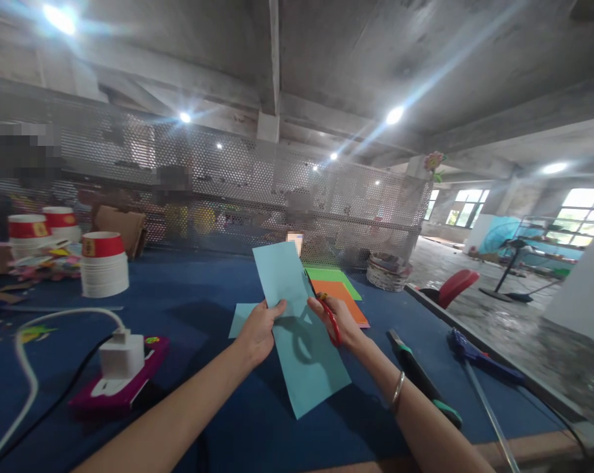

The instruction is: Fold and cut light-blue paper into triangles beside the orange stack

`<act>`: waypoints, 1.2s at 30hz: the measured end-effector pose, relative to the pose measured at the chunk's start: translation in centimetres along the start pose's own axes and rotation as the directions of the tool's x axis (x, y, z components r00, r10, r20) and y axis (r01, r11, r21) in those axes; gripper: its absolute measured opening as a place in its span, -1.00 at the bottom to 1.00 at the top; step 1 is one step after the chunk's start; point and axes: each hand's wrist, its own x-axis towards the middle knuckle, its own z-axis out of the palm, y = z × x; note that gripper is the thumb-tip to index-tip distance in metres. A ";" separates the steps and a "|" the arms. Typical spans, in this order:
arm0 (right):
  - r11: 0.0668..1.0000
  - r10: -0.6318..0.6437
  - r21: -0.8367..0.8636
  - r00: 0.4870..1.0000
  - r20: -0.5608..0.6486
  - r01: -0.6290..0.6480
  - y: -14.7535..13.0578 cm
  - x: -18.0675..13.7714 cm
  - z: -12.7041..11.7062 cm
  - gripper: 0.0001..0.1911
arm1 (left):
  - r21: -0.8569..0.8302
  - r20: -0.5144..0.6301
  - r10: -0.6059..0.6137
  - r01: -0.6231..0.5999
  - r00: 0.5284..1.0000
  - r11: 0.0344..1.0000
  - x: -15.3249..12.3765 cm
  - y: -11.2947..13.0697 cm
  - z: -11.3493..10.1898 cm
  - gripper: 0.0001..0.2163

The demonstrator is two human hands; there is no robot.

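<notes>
A light blue sheet of paper (297,341) is held tilted above the blue tabletop. At its left edge my left hand (260,332) pinches it, thumb on top. My right hand (339,318) is closed around red-handled scissors (332,322), whose dark blades point away from me along the sheet's right edge. Whether the blades touch the paper I cannot tell. Another light blue piece of paper (241,318) lies flat behind my left hand. Orange paper (343,301) and green paper (334,279) are stacked beyond my right hand.
To the right lie a green-and-black handled tool (422,378) and a blue glue gun (484,358) with a clear stick. A purple power strip (149,368) with a white charger (122,358) sits left. Paper cups (104,266) and a basket (388,272) stand near the mesh divider (238,197).
</notes>
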 end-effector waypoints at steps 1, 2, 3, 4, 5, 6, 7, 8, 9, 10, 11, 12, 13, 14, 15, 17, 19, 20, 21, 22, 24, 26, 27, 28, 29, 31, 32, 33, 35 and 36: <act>1.000 0.001 -0.001 1.000 0.000 -0.001 0.0 0.0 0.0 -0.65 | 0.003 -0.001 -0.001 0.001 1.000 1.000 0.0 0.0 0.0 -0.72; 1.000 0.001 -0.003 1.000 0.001 -0.001 -0.1 -0.1 0.0 -0.65 | 0.008 -0.002 -0.003 0.003 1.000 1.000 0.0 0.0 0.0 -0.72; 1.000 0.002 -0.006 1.000 0.002 -0.002 -0.1 -0.1 -0.1 -0.66 | 0.012 -0.003 -0.006 0.006 1.000 1.000 0.0 0.0 0.0 -0.72; 1.000 0.003 -0.011 1.000 0.003 -0.003 -0.2 -0.1 -0.1 -0.66 | 0.016 -0.002 -0.010 0.010 1.000 1.000 0.0 0.0 0.1 -0.72; 1.000 0.005 -0.016 1.000 0.004 -0.005 -0.2 -0.2 -0.1 -0.66 | 0.019 0.000 -0.013 0.013 1.000 1.000 -0.1 0.1 0.1 -0.72; 1.000 0.008 -0.022 1.000 0.004 -0.008 -0.2 -0.2 -0.2 -0.66 | 0.021 0.001 -0.016 0.016 1.000 1.000 -0.1 0.1 0.1 -0.72; 1.000 0.011 -0.026 1.000 0.003 -0.011 -0.3 -0.2 -0.2 -0.66 | 0.022 0.002 -0.017 0.017 1.000 1.000 -0.2 0.1 0.1 -0.72; 0.999 0.013 -0.029 1.000 0.002 -0.013 -0.3 -0.2 -0.2 -0.67 | 0.023 0.001 -0.019 0.019 1.000 1.000 -0.2 0.1 0.2 -0.72; 0.999 0.014 -0.030 1.000 0.001 -0.014 -0.3 -0.2 -0.2 -0.67 | 0.023 -0.001 -0.021 0.021 1.000 1.000 -0.3 0.1 0.2 -0.72; 0.999 0.016 -0.031 1.000 0.000 -0.016 -0.2 -0.2 -0.2 -0.67 | 0.022 -0.004 -0.023 0.023 1.000 0.999 -0.3 0.2 0.3 -0.72; 0.999 0.017 -0.030 1.000 0.000 -0.017 -0.2 -0.2 -0.2 -0.67 | 0.022 -0.007 -0.026 0.026 1.000 0.999 -0.3 0.2 0.3 -0.72; 0.999 0.017 -0.028 1.000 0.000 -0.017 -0.2 -0.2 -0.1 -0.67 | 0.021 -0.009 -0.028 0.029 1.000 0.999 -0.4 0.2 0.3 -0.72; 1.000 0.017 -0.026 1.000 0.000 -0.017 -0.1 -0.2 -0.1 -0.67 | 0.019 -0.011 -0.030 0.030 0.999 0.999 -0.4 0.2 0.3 -0.72; 1.000 0.016 -0.024 1.000 0.000 -0.016 0.0 -0.2 0.0 -0.66 | 0.017 -0.013 -0.031 0.031 0.999 0.999 -0.4 0.3 0.3 -0.72; 1.000 0.014 -0.022 1.000 -0.001 -0.014 0.0 -0.1 0.0 -0.66 | 0.015 -0.013 -0.032 0.032 0.999 0.999 -0.4 0.3 0.3 -0.72; 1.000 0.011 -0.017 1.000 -0.005 -0.011 0.2 -0.1 0.1 -0.66 | 0.012 -0.011 -0.035 0.035 0.999 0.999 -0.4 0.3 0.3 -0.72; 1.000 0.011 -0.015 1.000 -0.009 -0.011 0.3 -0.1 0.2 -0.66 | 0.010 -0.010 -0.041 0.041 0.999 0.999 -0.3 0.2 0.2 -0.73; 1.000 0.011 -0.015 1.000 -0.010 -0.012 0.3 -0.2 0.2 -0.66 | 0.010 -0.010 -0.042 0.042 0.999 0.999 -0.3 0.2 0.2 -0.73; 1.000 0.012 -0.014 1.000 -0.010 -0.013 0.3 -0.2 0.1 -0.66 | 0.010 -0.013 -0.041 0.041 0.999 0.999 -0.3 0.1 0.2 -0.73; 1.000 0.013 -0.015 1.000 -0.008 -0.013 0.2 -0.2 0.1 -0.66 | 0.009 -0.015 -0.039 0.039 0.999 0.999 -0.2 0.1 0.2 -0.73; 1.000 0.013 -0.015 1.000 0.000 -0.013 0.1 -0.3 0.0 -0.66 | 0.009 -0.018 -0.036 0.036 0.999 0.999 -0.2 0.0 0.2 -0.73; 1.000 0.010 -0.015 1.000 0.008 -0.010 0.0 -0.3 -0.1 -0.66 | 0.011 -0.020 -0.037 0.037 0.999 0.999 -0.2 0.0 0.2 -0.72; 1.000 0.007 -0.015 1.000 0.011 -0.007 -0.1 -0.4 -0.2 -0.66 | 0.012 -0.022 -0.038 0.038 0.999 0.999 -0.2 0.0 0.2 -0.72; 1.000 0.005 -0.015 1.000 0.012 -0.004 -0.2 -0.4 -0.2 -0.66 | 0.015 -0.024 -0.039 0.039 0.999 0.999 -0.2 0.0 0.2 -0.72; 1.000 0.003 -0.015 1.000 0.012 -0.002 -0.2 -0.4 -0.2 -0.66 | 0.018 -0.028 -0.039 0.040 0.999 0.999 -0.2 0.1 0.3 -0.72; 1.000 0.003 -0.018 1.000 0.011 -0.002 -0.3 -0.5 -0.2 -0.66 | 0.024 -0.035 -0.041 0.041 0.999 0.999 -0.3 0.1 0.3 -0.73; 1.000 0.004 -0.019 1.000 0.010 -0.004 -0.4 -0.5 -0.2 -0.66 | 0.027 -0.038 -0.042 0.043 0.998 0.999 -0.3 0.1 0.4 -0.73; 1.000 0.006 -0.020 1.000 0.009 -0.005 -0.4 -0.5 -0.2 -0.66 | 0.029 -0.039 -0.045 0.046 0.998 0.998 -0.3 0.1 0.4 -0.73; 1.000 0.009 -0.023 1.000 0.007 -0.009 -0.4 -0.5 -0.1 -0.66 | 0.032 -0.036 -0.050 0.051 0.998 0.998 -0.3 0.1 0.4 -0.72; 1.000 0.011 -0.024 1.000 0.007 -0.011 -0.4 -0.5 -0.1 -0.66 | 0.031 -0.035 -0.052 0.053 0.998 0.998 -0.3 0.1 0.4 -0.72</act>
